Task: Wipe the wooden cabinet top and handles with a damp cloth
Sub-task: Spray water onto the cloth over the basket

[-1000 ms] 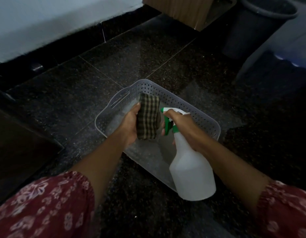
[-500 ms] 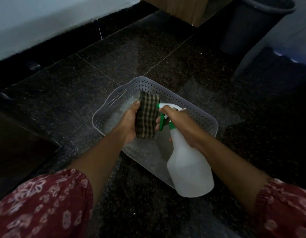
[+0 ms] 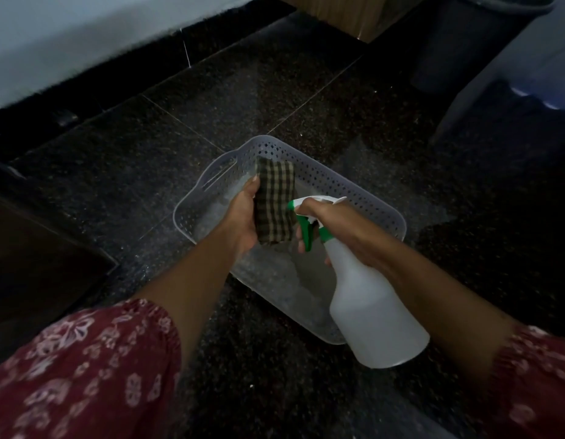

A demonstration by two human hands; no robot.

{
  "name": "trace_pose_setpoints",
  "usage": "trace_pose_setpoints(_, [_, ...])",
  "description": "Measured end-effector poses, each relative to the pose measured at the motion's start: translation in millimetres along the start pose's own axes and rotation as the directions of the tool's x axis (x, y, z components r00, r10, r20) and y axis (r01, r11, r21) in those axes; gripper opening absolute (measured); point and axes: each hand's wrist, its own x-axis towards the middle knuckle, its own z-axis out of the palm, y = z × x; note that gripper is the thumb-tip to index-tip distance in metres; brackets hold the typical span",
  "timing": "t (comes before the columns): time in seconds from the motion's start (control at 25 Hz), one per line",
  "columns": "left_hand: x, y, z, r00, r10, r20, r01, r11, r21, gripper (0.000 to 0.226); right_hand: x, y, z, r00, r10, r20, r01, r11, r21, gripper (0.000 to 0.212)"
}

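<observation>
Nearest I log two red floral sleeves (image 3: 84, 369), one at each lower corner, with bare forearms reaching forward over the floor.

Spray bottle (image 3: 374, 315): white, translucent body, green and white trigger head. My right hand (image 3: 335, 226) is wrapped round its neck, fingers (image 3: 301, 240) curled over the green trigger. The nozzle points left at the cloth, just beside it. How full the bottle is I cannot tell.

Checked cloth (image 3: 274, 204): folded, dark green and cream, held upright over the basket. My left hand (image 3: 243, 217) clasps it from the left, thumb along its near edge, the remaining fingers hidden behind the fabric.

Basket (image 3: 354, 198): pale perforated plastic with slot handles, standing on the dark speckled floor (image 3: 148, 172) beneath both hands. Its bottom shows pale mottled patches; I see nothing else lying in it, though the hands and bottle cover part of it.

Left, near: a dark, unlit block (image 3: 37, 264) I cannot identify.

Far left: a pale wall (image 3: 84, 36) above a black skirting.

Far centre: the lower edge of a wooden cabinet (image 3: 347, 14).

Far right: a dark bin (image 3: 464, 42) and a pale slanting leg (image 3: 496, 74).
</observation>
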Motion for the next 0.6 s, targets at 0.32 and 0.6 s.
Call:
trace_pose_setpoints(0.32, [-2,-1,2,1.0,0.024,0.013,-0.024,1.0,0.001,0.051,-1,-9,-2,0.999,0.029,-0.015,-0.028,0.999,0.02,0.02])
trace_pose_setpoints(0.6, [5,-3,-3,0.999,0.001,0.042,-0.001,1.0,0.018,0.052,3,-16,-5,0.995,0.002,-0.101,0.004,0.998,0.059,0.029])
